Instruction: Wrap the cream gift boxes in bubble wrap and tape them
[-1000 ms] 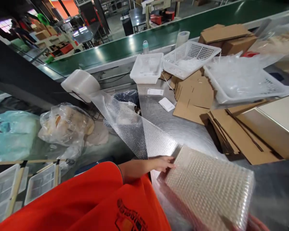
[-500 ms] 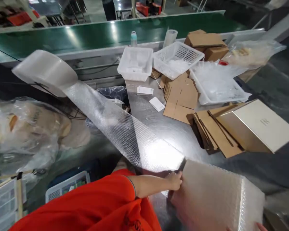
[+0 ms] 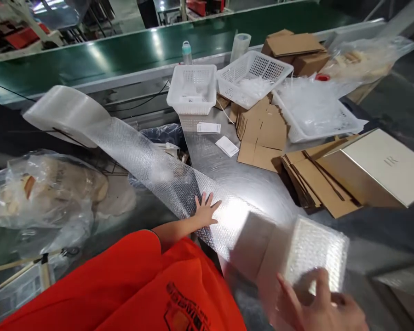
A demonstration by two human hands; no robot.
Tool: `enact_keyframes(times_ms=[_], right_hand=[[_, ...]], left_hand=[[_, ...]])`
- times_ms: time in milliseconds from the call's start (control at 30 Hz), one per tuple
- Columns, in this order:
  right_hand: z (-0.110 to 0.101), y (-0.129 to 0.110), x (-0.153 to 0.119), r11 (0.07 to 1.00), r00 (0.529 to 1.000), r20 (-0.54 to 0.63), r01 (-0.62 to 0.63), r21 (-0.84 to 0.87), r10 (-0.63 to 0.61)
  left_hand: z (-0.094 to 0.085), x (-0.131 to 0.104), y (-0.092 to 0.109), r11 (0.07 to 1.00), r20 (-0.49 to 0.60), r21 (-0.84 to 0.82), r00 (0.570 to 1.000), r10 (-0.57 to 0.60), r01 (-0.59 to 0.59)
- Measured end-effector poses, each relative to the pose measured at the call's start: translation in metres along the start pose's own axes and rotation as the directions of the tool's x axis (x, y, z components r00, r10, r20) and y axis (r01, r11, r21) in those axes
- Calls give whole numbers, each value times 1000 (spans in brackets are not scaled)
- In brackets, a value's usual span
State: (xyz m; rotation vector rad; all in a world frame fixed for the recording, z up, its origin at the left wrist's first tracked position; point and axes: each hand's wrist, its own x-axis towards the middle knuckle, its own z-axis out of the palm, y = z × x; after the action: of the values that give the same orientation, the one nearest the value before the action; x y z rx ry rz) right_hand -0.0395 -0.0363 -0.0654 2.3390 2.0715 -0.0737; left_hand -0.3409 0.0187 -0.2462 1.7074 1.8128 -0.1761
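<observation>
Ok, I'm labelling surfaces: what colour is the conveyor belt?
Dark green belt, clearest in the head view.

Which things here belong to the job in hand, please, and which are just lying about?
In use:
- bubble wrap, under the left hand
- its roll
- wrapped box, at the right hand

Seemingly lying about:
- bottle
- cards
- baskets
- cardboard
- perhaps the unwrapped box

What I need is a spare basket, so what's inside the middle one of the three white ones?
The middle basket holds crumpled translucent plastic. Anything beneath that is covered.
</observation>
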Motion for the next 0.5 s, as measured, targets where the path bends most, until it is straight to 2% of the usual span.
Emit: enact_keyframes(times_ms=[67,167,267,333,400,500], right_hand=[[5,-22,4,993,992,-41,120,-9,-121],[27,-64,9,966,968,-70,247,76,-242],[59,-111,10,971,979,33,193,139,-199],[79,-140,9,983,982,110,140,116,-153],[95,-164,6,988,979,148,133,78,-144],[109,-188,1,990,975,171,135,46,-141]], left_hand=[[-5,2,-8,999,12,-29,1000,27,-27],[-12,3,-8,996,-11,-88,1000,23,-24],[-22,4,-6,983,-93,-183,995,-18,1],[-28,5,-7,960,-124,-278,992,-19,-16],[-30,5,-7,920,-105,-387,994,14,-54],[-29,1,-5,872,-40,-481,996,75,-85]])
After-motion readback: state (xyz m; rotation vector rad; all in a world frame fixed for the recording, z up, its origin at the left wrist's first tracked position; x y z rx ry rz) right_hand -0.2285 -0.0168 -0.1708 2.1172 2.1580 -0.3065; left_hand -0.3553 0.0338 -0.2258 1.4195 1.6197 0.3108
